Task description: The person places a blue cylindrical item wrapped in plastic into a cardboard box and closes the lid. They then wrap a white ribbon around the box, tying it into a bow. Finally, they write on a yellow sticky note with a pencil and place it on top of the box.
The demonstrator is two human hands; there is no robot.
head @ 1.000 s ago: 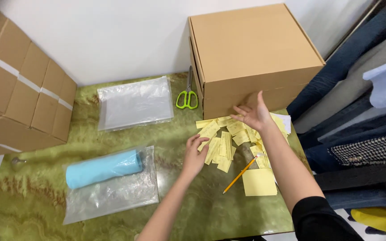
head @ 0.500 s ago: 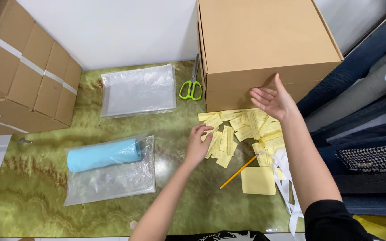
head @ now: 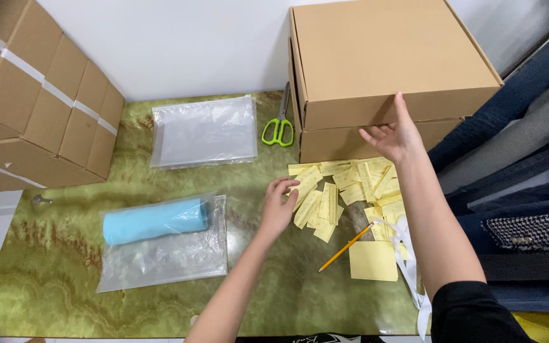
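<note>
The yellow paper slips are spread right of centre, between both open hands: left hand touching their left edge, right hand raised above, against the cardboard box.

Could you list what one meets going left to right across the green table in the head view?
Blue roll in a clear bag → left hand → yellow paper slips → right hand
</note>
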